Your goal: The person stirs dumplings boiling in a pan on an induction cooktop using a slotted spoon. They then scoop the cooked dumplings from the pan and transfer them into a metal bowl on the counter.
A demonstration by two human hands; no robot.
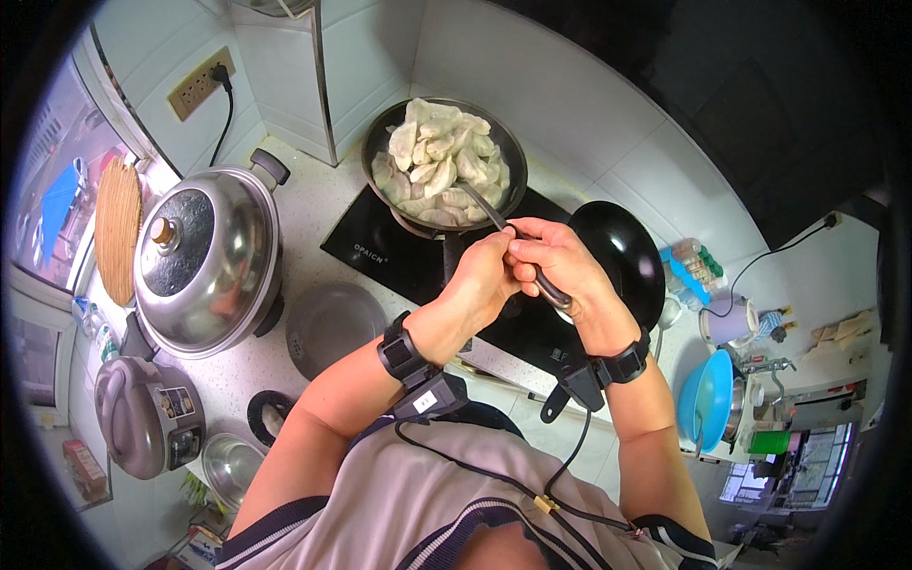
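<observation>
Both my hands meet around the dark handle of a metal kitchen utensil (486, 205), just in front of a dark frying pan (519, 174). My right hand (559, 260) is closed on the handle, and my left hand (491, 267) has its fingers at the handle's upper part, beside the right fingertips. The utensil's far end disappears among dumplings (445, 153) heaped high in the pan; its head is hidden. The pan stands on a black glass cooktop (370, 242), its own handle (453, 256) running towards me beside my left hand.
A black wok or lid (623, 256) lies right of my hands. To the left are a grey bowl (335, 328), a large lidded steel pot (242, 249), a rice cooker (146, 417) and a metal bowl (231, 467). Spice jars (695, 263) and a blue basin (705, 402) stand at the right.
</observation>
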